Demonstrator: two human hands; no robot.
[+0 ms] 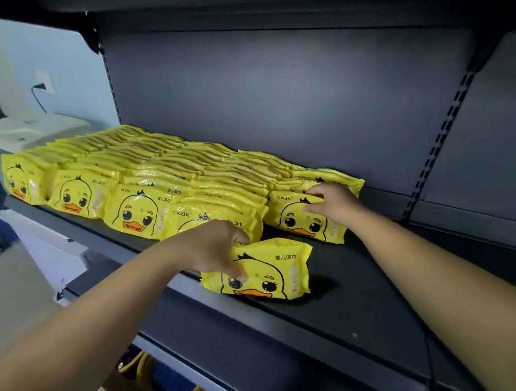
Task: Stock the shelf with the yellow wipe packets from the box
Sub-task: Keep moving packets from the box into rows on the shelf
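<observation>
Several rows of yellow duck-print wipe packets (139, 172) stand upright on the dark shelf (365, 288), filling its left and middle. My left hand (216, 246) grips the top left of one packet (271, 272) standing alone near the shelf's front edge. My right hand (330, 201) holds the top edge of the front packet (306, 221) in the rightmost row, fingers curled over it. The box is out of view.
The shelf's right half is bare dark metal. A dark back panel (270, 92) and an upper shelf close in above. Slotted uprights (439, 138) stand at the right. A white appliance (32, 129) sits beyond the left end. Yellow items (137, 364) show on the level below.
</observation>
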